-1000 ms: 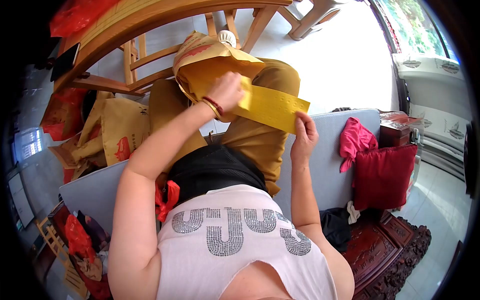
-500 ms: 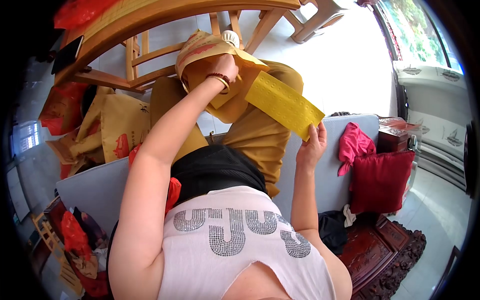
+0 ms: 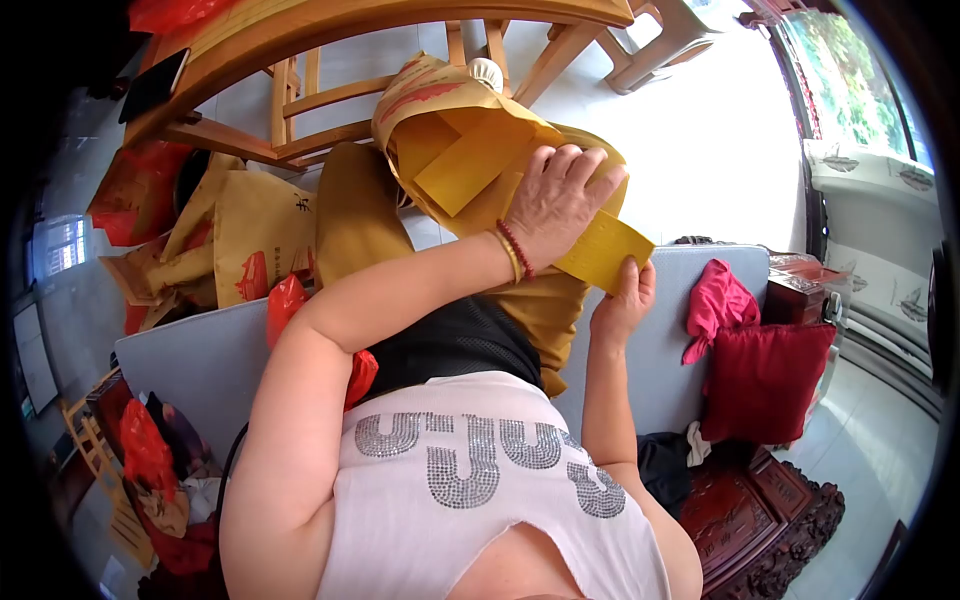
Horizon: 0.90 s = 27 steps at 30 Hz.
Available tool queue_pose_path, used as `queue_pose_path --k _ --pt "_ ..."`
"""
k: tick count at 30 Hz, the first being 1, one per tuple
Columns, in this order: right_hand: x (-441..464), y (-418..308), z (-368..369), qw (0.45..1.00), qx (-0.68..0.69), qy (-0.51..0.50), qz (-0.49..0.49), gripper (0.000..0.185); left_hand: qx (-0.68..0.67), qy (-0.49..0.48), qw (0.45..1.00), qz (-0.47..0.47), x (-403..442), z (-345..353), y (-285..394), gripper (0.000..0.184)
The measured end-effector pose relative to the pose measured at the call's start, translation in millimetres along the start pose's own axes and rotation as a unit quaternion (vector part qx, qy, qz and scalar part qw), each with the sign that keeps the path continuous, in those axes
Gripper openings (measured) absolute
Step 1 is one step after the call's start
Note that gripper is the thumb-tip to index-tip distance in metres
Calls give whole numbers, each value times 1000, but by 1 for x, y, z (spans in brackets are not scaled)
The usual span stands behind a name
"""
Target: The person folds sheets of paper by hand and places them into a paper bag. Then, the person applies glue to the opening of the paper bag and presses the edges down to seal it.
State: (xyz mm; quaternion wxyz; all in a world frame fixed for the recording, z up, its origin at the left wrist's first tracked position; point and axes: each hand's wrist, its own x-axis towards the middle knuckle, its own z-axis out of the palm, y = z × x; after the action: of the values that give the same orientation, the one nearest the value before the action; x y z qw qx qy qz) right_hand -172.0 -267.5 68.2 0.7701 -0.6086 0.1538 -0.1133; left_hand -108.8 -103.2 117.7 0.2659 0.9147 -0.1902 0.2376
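Observation:
My right hand (image 3: 625, 298) pinches the right end of an embossed yellow paper strip (image 3: 610, 252) above my thigh. Across the strip's other end lies my left hand (image 3: 562, 200), its fingers apart and slightly bent; a red beaded bracelet and a gold-coloured one circle that wrist. Part of the strip is hidden beneath this hand. On my lap, just beyond the hands, a brown paper bag (image 3: 440, 95) gapes open. Several yellow sheets (image 3: 470, 165) lie inside it.
A wooden table (image 3: 400, 14) stands ahead, with a dark phone-like object (image 3: 155, 85) on its edge. More brown paper bags (image 3: 262, 235) are at the left. Right of me are a pink cloth (image 3: 720, 305), a red cushion (image 3: 768, 380) and carved dark furniture (image 3: 760, 520).
My left hand has come out of the paper bag and moved right onto the yellow strip. My right hand keeps its hold on the strip's end.

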Motion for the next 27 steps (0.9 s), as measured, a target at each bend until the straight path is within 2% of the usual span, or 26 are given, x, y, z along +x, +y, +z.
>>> queue_pose_path --k 2,5,8,11,15,19,21,23,25,26,27 --pt "4 -6 -3 999 45 15 0 18 0 -20 1000 -11 6 6 -2 31" --pt "5 -7 -4 997 69 20 6 22 -236 -189 951 -63 -2 9 7 33" --pt "-5 -10 15 995 71 -17 71 29 -286 -224 923 -127 -14 21 14 37" --pt "-2 -9 14 996 53 -48 60 35 -225 -207 942 -137 -18 27 17 41" --pt "7 -8 -1 992 -16 -58 110 34 -158 -168 967 -111 -16 36 17 33" --pt "13 -6 -12 990 4 -79 114 30 -151 -130 977 -78 -16 48 8 23" --pt "12 -5 -19 990 -13 -64 124 28 -141 -99 984 -51 -18 49 -4 18" --pt "14 2 -19 990 -58 -58 113 25 -115 -109 985 -67 -17 49 -9 11" --pt "20 15 -25 992 -31 -80 89 21 -160 -138 977 -44 -15 43 -2 15" --pt "16 1 -8 992 -25 -90 89 20 -193 -124 972 -49 -15 45 7 23" --pt "25 13 -23 985 7 -148 94 26 -205 -133 968 -64 -15 40 17 34"
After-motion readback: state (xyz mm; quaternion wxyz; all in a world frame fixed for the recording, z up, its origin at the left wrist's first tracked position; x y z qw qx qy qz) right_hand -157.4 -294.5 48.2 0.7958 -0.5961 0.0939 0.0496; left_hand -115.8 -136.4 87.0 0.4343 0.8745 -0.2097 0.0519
